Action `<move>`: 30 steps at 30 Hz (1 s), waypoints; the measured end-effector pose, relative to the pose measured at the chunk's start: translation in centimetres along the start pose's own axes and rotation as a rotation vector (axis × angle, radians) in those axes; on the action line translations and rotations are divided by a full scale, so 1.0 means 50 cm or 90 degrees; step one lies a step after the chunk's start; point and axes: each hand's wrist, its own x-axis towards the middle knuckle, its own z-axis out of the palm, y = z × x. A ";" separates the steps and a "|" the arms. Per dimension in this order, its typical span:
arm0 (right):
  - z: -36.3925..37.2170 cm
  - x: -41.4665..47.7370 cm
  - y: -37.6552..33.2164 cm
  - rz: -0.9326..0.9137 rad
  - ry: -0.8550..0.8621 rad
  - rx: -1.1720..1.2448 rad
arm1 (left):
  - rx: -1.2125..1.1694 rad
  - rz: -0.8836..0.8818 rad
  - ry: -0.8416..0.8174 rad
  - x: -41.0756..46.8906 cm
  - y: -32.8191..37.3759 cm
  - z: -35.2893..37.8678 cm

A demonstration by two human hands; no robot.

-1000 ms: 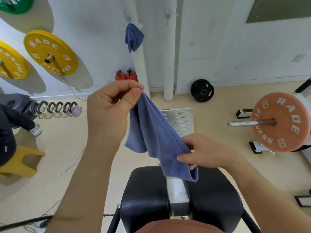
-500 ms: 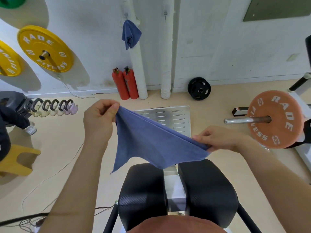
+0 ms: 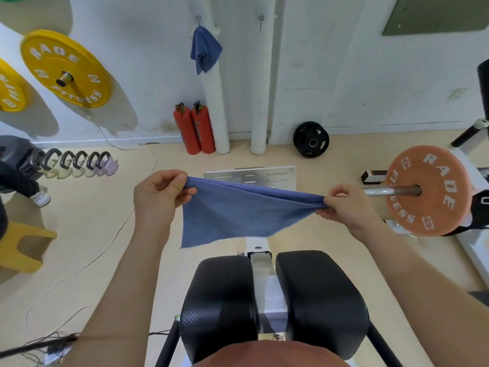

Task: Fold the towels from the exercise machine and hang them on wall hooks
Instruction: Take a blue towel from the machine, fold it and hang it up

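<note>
A blue towel (image 3: 238, 210) is stretched out in the air above the exercise machine's two black pads (image 3: 219, 303). My left hand (image 3: 158, 197) pinches its upper left corner. My right hand (image 3: 344, 205) pinches the bunched right corner. The towel's lower edge hangs loose toward the left. A second blue towel (image 3: 205, 50) hangs folded from a wall hook (image 3: 198, 19) on the white wall. To the right of it a second hook (image 3: 261, 19) is bare.
Two red extinguishers (image 3: 194, 128) and white padded pipes stand at the wall. An orange plate on a barbell (image 3: 426, 197) sits at the right, a black plate (image 3: 311, 139) leans on the wall, kettlebells (image 3: 79, 165) and yellow plates (image 3: 64, 68) are at the left. Cables lie on the floor.
My hands have moved apart and level, pulling the towel from a hanging bunch into a wide taut spread. My left hand came down; my right hand rose and went right.
</note>
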 end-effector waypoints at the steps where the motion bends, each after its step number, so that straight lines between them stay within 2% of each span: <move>1: 0.005 0.001 0.004 0.018 0.004 0.087 | -0.025 -0.023 0.005 0.003 -0.006 0.001; 4: 0.020 0.006 0.014 0.060 0.028 0.175 | -0.034 -0.063 0.007 0.013 -0.028 0.016; 7: 0.028 0.023 0.004 0.119 0.022 0.315 | -0.072 -0.140 0.061 0.027 -0.042 0.039; 9: 0.030 0.036 -0.009 0.140 0.030 0.343 | -0.106 -0.206 0.095 0.044 -0.051 0.058; 12: 0.034 0.054 -0.026 0.117 0.044 0.214 | -0.100 -0.260 0.108 0.072 -0.063 0.086; 15: 0.025 0.060 -0.051 0.048 0.062 0.069 | -0.063 -0.261 0.102 0.092 -0.073 0.098; 19: -0.007 0.043 -0.094 -0.107 0.124 -0.093 | -0.041 -0.210 0.068 0.084 -0.062 0.104; 22: -0.033 -0.007 -0.094 -0.166 0.148 -0.120 | -0.008 -0.152 0.050 0.045 -0.069 0.089; 25: -0.042 -0.064 0.010 -0.117 0.126 -0.164 | 0.044 -0.167 0.016 -0.017 -0.148 0.049; 27: -0.034 -0.094 0.125 -0.037 0.115 -0.238 | 0.091 -0.262 -0.006 -0.069 -0.228 0.019; 30: -0.017 -0.139 0.282 0.100 0.061 -0.310 | 0.074 -0.460 -0.037 -0.146 -0.334 -0.026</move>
